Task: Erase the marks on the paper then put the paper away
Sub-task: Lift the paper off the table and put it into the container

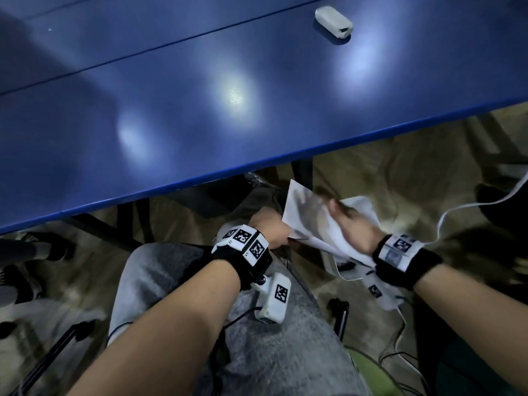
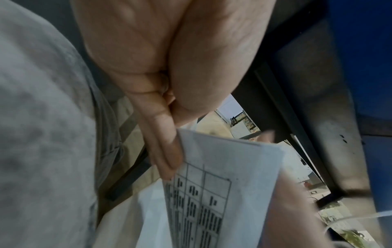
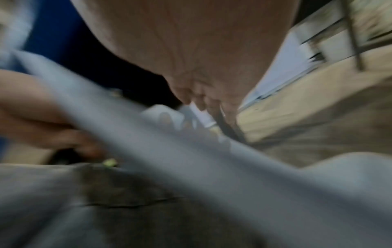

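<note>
Paper (image 2: 222, 193) table print in left-wrist view only

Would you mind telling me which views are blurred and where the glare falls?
Head view: glare patches on the blue table, right hand motion-blurred. Left wrist view: mostly sharp, the paper and its printed grid legible. Right wrist view: heavily smeared throughout.

Bare forearms; each wrist wears a black band (image 1: 405, 264) carrying white blocks printed with black square markers (image 1: 245, 241); a white camera box (image 1: 274, 298) hangs beneath the left wrist; grey trousers (image 1: 274, 352).
</note>
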`<action>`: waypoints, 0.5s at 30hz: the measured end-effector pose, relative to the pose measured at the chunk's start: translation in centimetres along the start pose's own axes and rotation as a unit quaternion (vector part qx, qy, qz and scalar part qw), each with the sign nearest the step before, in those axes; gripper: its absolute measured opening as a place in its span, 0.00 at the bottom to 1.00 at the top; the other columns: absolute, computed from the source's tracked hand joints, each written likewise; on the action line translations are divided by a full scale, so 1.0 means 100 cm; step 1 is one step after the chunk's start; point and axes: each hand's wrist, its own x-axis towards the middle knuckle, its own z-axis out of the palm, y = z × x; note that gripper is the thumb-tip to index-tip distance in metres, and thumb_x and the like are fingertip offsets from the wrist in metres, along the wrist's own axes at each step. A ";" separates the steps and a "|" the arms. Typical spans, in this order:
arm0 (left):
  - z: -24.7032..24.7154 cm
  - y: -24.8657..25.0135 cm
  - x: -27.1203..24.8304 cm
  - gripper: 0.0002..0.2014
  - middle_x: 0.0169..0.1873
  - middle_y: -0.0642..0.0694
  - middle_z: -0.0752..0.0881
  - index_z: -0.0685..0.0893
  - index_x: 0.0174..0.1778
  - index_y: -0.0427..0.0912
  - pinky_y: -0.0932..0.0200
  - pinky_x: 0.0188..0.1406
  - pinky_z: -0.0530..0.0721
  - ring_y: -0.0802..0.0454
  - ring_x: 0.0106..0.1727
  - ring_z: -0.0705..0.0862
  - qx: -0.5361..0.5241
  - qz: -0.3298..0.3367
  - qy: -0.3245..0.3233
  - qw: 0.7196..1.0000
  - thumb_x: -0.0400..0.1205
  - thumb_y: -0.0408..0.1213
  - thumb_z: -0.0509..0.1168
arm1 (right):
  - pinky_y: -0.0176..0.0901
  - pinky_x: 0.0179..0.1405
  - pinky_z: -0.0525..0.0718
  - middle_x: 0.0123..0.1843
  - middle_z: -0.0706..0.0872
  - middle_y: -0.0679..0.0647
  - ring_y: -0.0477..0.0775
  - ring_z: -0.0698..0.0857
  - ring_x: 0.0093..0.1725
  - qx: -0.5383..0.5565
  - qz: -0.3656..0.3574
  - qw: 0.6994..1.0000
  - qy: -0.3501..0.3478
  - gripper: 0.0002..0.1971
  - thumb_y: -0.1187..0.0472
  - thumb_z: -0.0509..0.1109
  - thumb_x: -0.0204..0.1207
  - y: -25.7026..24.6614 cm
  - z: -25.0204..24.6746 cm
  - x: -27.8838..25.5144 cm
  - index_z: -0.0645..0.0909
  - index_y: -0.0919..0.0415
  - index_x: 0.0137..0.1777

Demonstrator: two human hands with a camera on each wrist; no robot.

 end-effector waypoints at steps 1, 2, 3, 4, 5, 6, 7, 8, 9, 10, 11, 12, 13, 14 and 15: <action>-0.001 0.005 -0.004 0.15 0.43 0.40 0.91 0.88 0.45 0.34 0.55 0.49 0.89 0.43 0.43 0.91 0.003 0.006 0.012 1.000 0.64 0.34 0.69 | 0.32 0.78 0.60 0.78 0.76 0.52 0.48 0.71 0.78 0.031 -0.052 0.996 -0.065 0.35 0.36 0.49 0.85 -0.009 0.012 -0.009 0.71 0.61 0.81; -0.003 0.009 -0.009 0.12 0.45 0.39 0.90 0.87 0.47 0.35 0.59 0.48 0.84 0.42 0.46 0.89 0.014 0.014 0.021 1.000 0.69 0.34 0.70 | 0.36 0.83 0.56 0.83 0.71 0.53 0.48 0.66 0.83 0.016 -0.110 0.986 -0.120 0.40 0.30 0.45 0.82 -0.009 0.029 -0.015 0.67 0.59 0.83; -0.004 0.009 -0.010 0.10 0.47 0.37 0.89 0.87 0.50 0.35 0.60 0.46 0.82 0.40 0.50 0.89 0.027 0.016 0.027 0.999 0.74 0.33 0.69 | 0.38 0.86 0.49 0.87 0.63 0.49 0.45 0.57 0.87 -0.030 -0.157 0.974 -0.159 0.41 0.28 0.41 0.80 0.002 0.042 -0.016 0.59 0.53 0.86; -0.006 0.008 -0.009 0.09 0.48 0.36 0.89 0.88 0.50 0.34 0.60 0.44 0.80 0.39 0.53 0.89 0.039 0.022 0.035 0.998 0.76 0.31 0.67 | 0.36 0.86 0.42 0.89 0.54 0.44 0.40 0.49 0.88 -0.080 -0.183 0.966 -0.167 0.39 0.28 0.37 0.80 0.012 0.048 -0.018 0.52 0.46 0.87; -0.008 0.006 -0.007 0.08 0.47 0.37 0.89 0.88 0.47 0.33 0.59 0.42 0.79 0.39 0.53 0.89 0.050 0.019 0.030 0.998 0.75 0.30 0.67 | 0.38 0.86 0.39 0.89 0.49 0.39 0.37 0.45 0.87 -0.101 -0.154 0.968 -0.167 0.36 0.28 0.35 0.80 0.030 0.049 -0.015 0.49 0.41 0.86; -0.009 0.003 -0.006 0.07 0.44 0.37 0.90 0.87 0.44 0.33 0.59 0.40 0.79 0.39 0.52 0.89 0.058 0.016 0.024 0.998 0.74 0.29 0.67 | 0.42 0.87 0.39 0.89 0.49 0.38 0.38 0.45 0.87 -0.086 -0.084 0.979 -0.167 0.36 0.27 0.35 0.79 0.045 0.046 -0.012 0.50 0.39 0.85; -0.011 0.001 -0.007 0.07 0.43 0.38 0.90 0.88 0.42 0.32 0.59 0.39 0.81 0.39 0.50 0.90 0.057 0.007 0.017 0.998 0.72 0.29 0.67 | 0.47 0.88 0.43 0.89 0.51 0.42 0.43 0.48 0.88 -0.059 -0.003 0.984 -0.166 0.39 0.26 0.37 0.78 0.054 0.039 -0.012 0.53 0.42 0.85; -0.011 -0.002 -0.008 0.08 0.43 0.38 0.91 0.88 0.43 0.32 0.58 0.40 0.83 0.39 0.50 0.90 0.058 0.002 0.019 0.998 0.71 0.28 0.66 | 0.50 0.88 0.49 0.89 0.56 0.49 0.50 0.54 0.88 -0.055 0.091 0.980 -0.166 0.44 0.24 0.39 0.76 0.066 0.031 -0.012 0.56 0.49 0.86; -0.011 -0.003 -0.009 0.09 0.44 0.37 0.91 0.89 0.44 0.32 0.58 0.41 0.84 0.39 0.49 0.90 0.055 -0.001 0.020 0.998 0.71 0.28 0.66 | 0.50 0.87 0.55 0.87 0.62 0.57 0.56 0.60 0.87 -0.094 0.167 0.966 -0.176 0.50 0.23 0.39 0.72 0.073 0.023 -0.012 0.60 0.57 0.86; -0.012 -0.004 -0.009 0.10 0.44 0.38 0.91 0.89 0.45 0.33 0.58 0.42 0.84 0.40 0.48 0.90 0.050 -0.002 0.021 0.999 0.71 0.29 0.67 | 0.51 0.83 0.60 0.85 0.67 0.62 0.61 0.65 0.84 -0.153 0.206 0.949 -0.182 0.57 0.20 0.36 0.66 0.077 0.014 -0.011 0.62 0.61 0.85; -0.012 -0.004 -0.009 0.10 0.43 0.38 0.91 0.89 0.45 0.33 0.58 0.42 0.85 0.40 0.47 0.90 0.041 -0.006 0.024 0.999 0.71 0.29 0.67 | 0.53 0.81 0.64 0.82 0.71 0.65 0.65 0.69 0.82 -0.221 0.216 0.932 -0.186 0.65 0.15 0.31 0.57 0.076 0.004 -0.010 0.63 0.62 0.84; -0.012 -0.003 -0.010 0.10 0.42 0.39 0.91 0.90 0.44 0.34 0.57 0.44 0.87 0.40 0.46 0.90 0.033 -0.003 0.028 0.999 0.70 0.30 0.67 | 0.55 0.79 0.66 0.80 0.73 0.67 0.67 0.71 0.80 -0.272 0.204 0.924 -0.177 0.70 0.13 0.27 0.51 0.066 -0.007 -0.010 0.62 0.61 0.85; -0.010 -0.003 -0.008 0.10 0.41 0.39 0.91 0.90 0.42 0.35 0.55 0.45 0.89 0.40 0.44 0.91 0.020 0.002 0.029 0.999 0.68 0.30 0.67 | 0.55 0.79 0.66 0.81 0.73 0.66 0.67 0.71 0.80 -0.293 0.168 0.931 -0.139 0.65 0.14 0.29 0.57 0.051 -0.012 -0.009 0.58 0.57 0.86; -0.007 -0.002 -0.005 0.12 0.40 0.39 0.91 0.90 0.41 0.35 0.52 0.47 0.91 0.40 0.44 0.91 0.003 0.005 0.021 1.000 0.64 0.32 0.66 | 0.49 0.83 0.62 0.83 0.70 0.62 0.61 0.68 0.83 -0.270 0.102 0.954 -0.081 0.53 0.20 0.35 0.70 0.040 -0.014 -0.007 0.55 0.54 0.87; -0.003 -0.003 0.001 0.15 0.41 0.39 0.92 0.90 0.41 0.36 0.49 0.47 0.92 0.40 0.44 0.92 -0.012 0.012 0.010 1.000 0.61 0.33 0.66 | 0.41 0.85 0.54 0.86 0.65 0.55 0.52 0.63 0.85 -0.193 0.026 0.980 -0.050 0.42 0.27 0.41 0.79 0.030 -0.011 -0.008 0.56 0.52 0.87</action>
